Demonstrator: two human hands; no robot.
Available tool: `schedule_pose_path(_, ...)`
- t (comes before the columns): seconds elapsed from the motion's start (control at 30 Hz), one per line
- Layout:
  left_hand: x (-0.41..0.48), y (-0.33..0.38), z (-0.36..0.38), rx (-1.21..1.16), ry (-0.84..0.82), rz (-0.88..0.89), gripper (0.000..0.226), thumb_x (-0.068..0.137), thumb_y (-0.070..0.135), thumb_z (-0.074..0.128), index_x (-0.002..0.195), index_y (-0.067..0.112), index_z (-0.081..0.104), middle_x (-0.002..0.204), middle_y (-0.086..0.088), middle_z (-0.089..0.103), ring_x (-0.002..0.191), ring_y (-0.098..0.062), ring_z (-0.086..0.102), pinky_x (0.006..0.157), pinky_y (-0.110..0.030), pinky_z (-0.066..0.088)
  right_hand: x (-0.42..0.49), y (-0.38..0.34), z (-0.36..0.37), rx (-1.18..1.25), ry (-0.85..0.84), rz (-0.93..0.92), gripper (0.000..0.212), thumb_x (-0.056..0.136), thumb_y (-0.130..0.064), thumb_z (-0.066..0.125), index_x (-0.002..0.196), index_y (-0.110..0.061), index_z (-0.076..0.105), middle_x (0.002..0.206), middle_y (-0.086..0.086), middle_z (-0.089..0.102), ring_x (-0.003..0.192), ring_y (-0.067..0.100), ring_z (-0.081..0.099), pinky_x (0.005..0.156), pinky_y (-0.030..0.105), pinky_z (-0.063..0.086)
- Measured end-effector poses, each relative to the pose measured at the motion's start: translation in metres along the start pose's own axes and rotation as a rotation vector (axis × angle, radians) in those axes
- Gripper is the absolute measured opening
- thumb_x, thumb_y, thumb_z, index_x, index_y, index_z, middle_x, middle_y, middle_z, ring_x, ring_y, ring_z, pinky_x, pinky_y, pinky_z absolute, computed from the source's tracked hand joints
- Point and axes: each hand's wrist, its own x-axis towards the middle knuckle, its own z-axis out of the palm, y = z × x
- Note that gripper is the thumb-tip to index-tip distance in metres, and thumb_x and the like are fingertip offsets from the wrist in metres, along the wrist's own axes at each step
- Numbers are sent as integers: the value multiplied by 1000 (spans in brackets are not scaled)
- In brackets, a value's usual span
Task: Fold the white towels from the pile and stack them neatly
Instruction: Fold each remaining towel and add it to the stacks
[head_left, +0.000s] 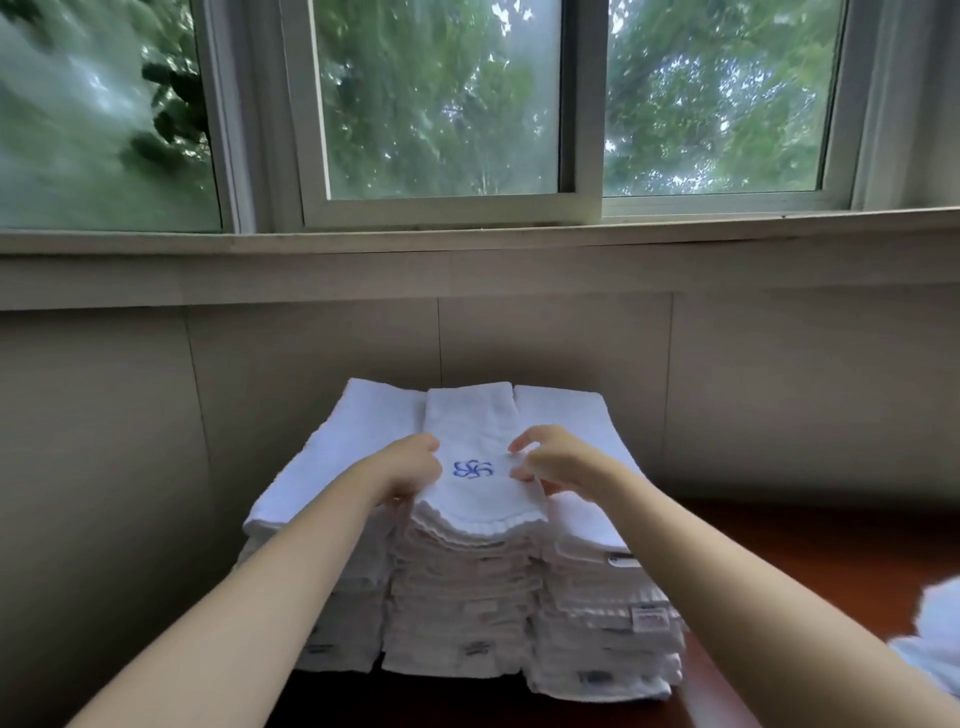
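Three tall stacks of folded white towels stand side by side on a dark reddish-brown table (810, 545), pushed close to the panelled wall (519, 338) under a window. On the middle stack (457, 597) lies the top towel (470, 415), folded long and narrow, with a blue embroidered emblem (472, 469) facing up near its front end. The left hand (408, 467) grips the towel's left edge, fingers curled under it. The right hand (545, 460) pinches the right edge with bent fingers. The left stack (332, 467) and right stack (597, 587) flank both forearms closely. A heap of loose white towels (935, 639) shows at the right edge of the table. Beyond the sliding window (447, 104) are green trees.
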Motion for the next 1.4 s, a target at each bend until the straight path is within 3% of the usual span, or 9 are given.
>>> schedule_pose_path(0.07, -1, 5, 2, 91, 97, 11, 54, 93, 3, 29, 145, 17, 34, 150, -13, 26, 122, -31, 46, 92, -31, 44, 1, -5, 1, -56, 9, -38, 31, 90, -4, 60, 120, -7, 59, 87, 6, 56, 62, 15, 58, 49, 19, 47)
schedule_pose_path(0.17, 0, 14, 5, 278, 121, -44, 47, 91, 6, 30, 136, 13, 41, 144, -18, 27, 111, -31, 49, 90, -32, 43, 8, -11, 3, -347, 23, -53, 25, 88, -10, 61, 111, -2, 65, 83, 7, 61, 63, 19, 61, 56, 23, 53)
schedule_pose_path(0.27, 15, 23, 8, 411, 116, -69, 38, 92, 13, 36, 129, 9, 44, 138, -18, 35, 115, -30, 47, 93, -35, 43, 31, -13, 6, -589, 176, -138, 30, 88, -17, 53, 109, -1, 66, 110, 13, 63, 102, 30, 61, 79, 32, 51)
schedule_pose_path(0.5, 70, 25, 16, 376, -58, 69, 49, 102, 28, 31, 140, -4, 36, 144, -19, 42, 128, -33, 45, 101, -36, 37, 129, -12, 24, -843, 114, -277, 55, 101, -42, 29, 148, -15, 21, 158, 8, 13, 144, 23, 15, 114, 46, 13)
schedule_pose_path(0.63, 87, 5, 20, 385, -35, 89, 63, 104, 39, 28, 152, 4, 9, 158, -15, 17, 142, -28, 26, 108, -30, 26, 166, 15, 34, -751, 65, -54, 69, 98, -55, 19, 153, -15, 6, 161, 1, -3, 147, 21, 6, 115, 51, -2)
schedule_pose_path(0.83, 56, 19, 14, 582, 42, 142, 46, 105, 30, 26, 137, 1, 42, 153, -18, 24, 134, -30, 33, 103, -33, 31, 132, 9, 35, -750, -47, -27, 71, 98, -55, 15, 152, -11, 1, 160, 5, -5, 147, 25, 3, 116, 49, 1)
schedule_pose_path(1.0, -11, 22, 23, 702, -190, 201, 50, 103, 37, 23, 139, 5, 37, 146, -13, 36, 130, -27, 37, 99, -34, 29, 30, 13, 28, -683, -145, -165, 39, 103, -30, 21, 128, -6, 39, 134, 14, 36, 133, 27, 30, 105, 47, 24)
schedule_pose_path(1.2, -76, -14, 57, 863, 276, 190, 50, 104, 30, 19, 151, 14, 15, 160, -4, 8, 147, -22, 5, 117, -48, 7, -103, 41, 23, -640, -156, -329, 59, 104, -35, 25, 152, -11, 1, 160, 2, -5, 147, 12, -3, 118, 35, 0)
schedule_pose_path(1.4, -129, -10, 120, 742, 310, 205, 63, 102, 47, 18, 153, 13, 3, 161, -7, -6, 147, -23, -11, 117, -48, -3, -202, 112, -9, -331, -73, -168, 57, 102, -38, 34, 152, -19, 15, 159, -6, 4, 145, 4, 3, 114, 19, 2)
